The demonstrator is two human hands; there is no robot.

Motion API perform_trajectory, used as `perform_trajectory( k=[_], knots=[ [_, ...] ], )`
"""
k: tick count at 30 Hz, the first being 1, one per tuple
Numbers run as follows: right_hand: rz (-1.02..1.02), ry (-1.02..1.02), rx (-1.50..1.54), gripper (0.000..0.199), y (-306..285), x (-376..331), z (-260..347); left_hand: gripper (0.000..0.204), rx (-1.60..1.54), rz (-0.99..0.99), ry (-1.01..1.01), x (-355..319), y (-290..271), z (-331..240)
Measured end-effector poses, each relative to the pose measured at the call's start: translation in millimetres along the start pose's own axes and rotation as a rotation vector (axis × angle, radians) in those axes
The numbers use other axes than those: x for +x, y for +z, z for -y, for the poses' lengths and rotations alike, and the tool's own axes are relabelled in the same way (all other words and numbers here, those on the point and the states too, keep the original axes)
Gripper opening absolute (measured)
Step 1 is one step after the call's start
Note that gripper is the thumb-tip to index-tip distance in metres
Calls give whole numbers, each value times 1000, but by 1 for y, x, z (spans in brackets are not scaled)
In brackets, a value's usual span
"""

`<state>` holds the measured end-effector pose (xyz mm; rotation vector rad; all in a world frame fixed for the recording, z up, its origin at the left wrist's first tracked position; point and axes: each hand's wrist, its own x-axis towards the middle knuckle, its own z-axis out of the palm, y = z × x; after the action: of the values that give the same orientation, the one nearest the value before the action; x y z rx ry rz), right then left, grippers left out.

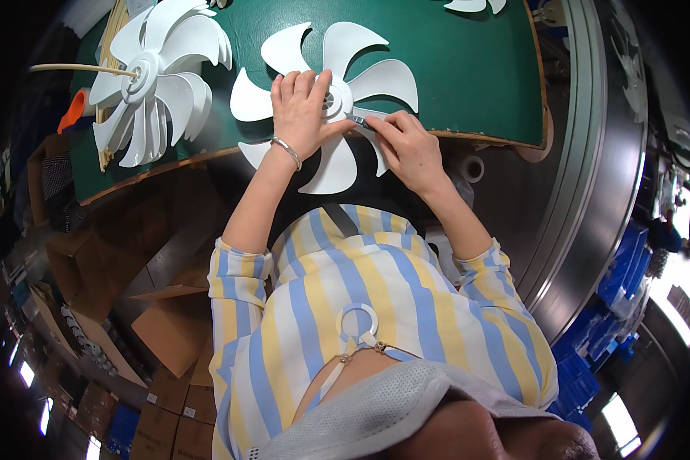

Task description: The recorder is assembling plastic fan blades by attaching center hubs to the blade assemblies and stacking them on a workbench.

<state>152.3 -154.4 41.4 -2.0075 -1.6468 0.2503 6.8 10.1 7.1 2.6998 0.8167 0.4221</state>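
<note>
The left hand (299,111) lies flat on the white fan (326,100), fingers spread and nearly straight, tips reaching past the hub (336,98), thumb pressed beside it; a bangle (287,150) circles the wrist. The right hand (406,146) curls its fingers shut around a small grey tool (360,120), its tip just right of the hub; both forearms rise from striped sleeves (238,276). The fan rests on the green table (468,69), overhanging its near edge; a stack of fans (157,77) sits left of the fingers.

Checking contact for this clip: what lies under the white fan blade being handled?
The fan blade lies on the green table, one lower blade overhanging the edge. The left hand covers part of the hub; the right hand hides the blade beside it.
</note>
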Motion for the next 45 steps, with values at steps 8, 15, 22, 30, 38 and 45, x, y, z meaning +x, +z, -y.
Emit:
perform_trajectory(
  k=[8,15,22,30,38,45],
  knots=[
    [-53,32,-2,28,-6,1,2,91,-70,45,66,-1,1,10],
    [-15,46,13,28,-3,-2,-3,94,-113,24,111,-5,-7,11],
    [16,16,44,26,-2,1,0,96,-39,-19,-14,-5,2,5],
    [35,-2,47,25,2,1,0,91,-30,-18,-9,-6,1,6],
    [29,32,28,26,-1,-1,-1,83,-40,-23,-13,-4,4,4],
    [73,257,409,33,5,-11,5,56,-66,-153,-70,8,7,8]
  ],
)
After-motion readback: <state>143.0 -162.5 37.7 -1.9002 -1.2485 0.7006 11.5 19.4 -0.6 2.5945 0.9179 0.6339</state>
